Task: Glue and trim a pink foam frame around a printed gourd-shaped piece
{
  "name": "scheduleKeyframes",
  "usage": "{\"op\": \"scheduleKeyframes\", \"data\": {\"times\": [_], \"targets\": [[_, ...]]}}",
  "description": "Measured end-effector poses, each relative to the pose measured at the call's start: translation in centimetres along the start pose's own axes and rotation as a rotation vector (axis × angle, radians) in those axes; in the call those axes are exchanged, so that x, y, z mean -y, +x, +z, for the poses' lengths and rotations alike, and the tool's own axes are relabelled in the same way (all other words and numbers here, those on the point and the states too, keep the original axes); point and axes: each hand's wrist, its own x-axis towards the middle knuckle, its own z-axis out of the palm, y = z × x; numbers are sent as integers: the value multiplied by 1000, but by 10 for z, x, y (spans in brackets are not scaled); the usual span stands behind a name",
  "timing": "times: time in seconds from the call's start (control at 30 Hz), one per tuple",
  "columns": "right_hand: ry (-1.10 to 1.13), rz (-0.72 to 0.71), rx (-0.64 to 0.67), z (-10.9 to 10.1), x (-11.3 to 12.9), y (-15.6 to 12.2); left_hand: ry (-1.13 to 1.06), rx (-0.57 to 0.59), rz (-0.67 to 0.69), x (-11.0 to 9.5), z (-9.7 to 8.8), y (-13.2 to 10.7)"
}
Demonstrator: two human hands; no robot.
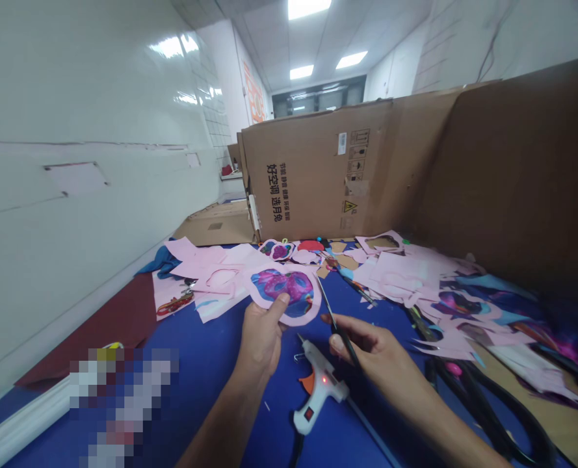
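My left hand [264,335] grips a pink-edged cutout [301,320] between thumb and fingers. The cutout's middle carries a purple and blue mask-shaped print, and it is held up above the blue table. In my right hand [371,341] is a slim pointed tool [328,303] with a silver tip and a black handle, seen nearly edge-on. Its tip is beside the cutout's right edge; whether they touch I cannot tell. Below and between my hands lies a white hot glue gun [318,383] with an orange trigger and a lit red light.
Pink scraps [400,276] are heaped at the right and back. Large black-handled scissors [484,403] lie at the right. A cardboard box [313,175] stands behind the blue table [210,390]. Red-handled pliers [174,304] and a long white bundle [39,409] lie left.
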Motion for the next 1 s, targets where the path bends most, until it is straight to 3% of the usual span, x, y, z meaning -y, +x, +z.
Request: {"op": "scheduleKeyframes", "data": {"times": [0.5, 1.0], "targets": [[35, 11, 28, 0, 8, -3, -8, -13, 3, 0, 0, 1], [1, 22, 54, 0, 0, -1, -3, 4, 25, 2, -5, 5]]}}
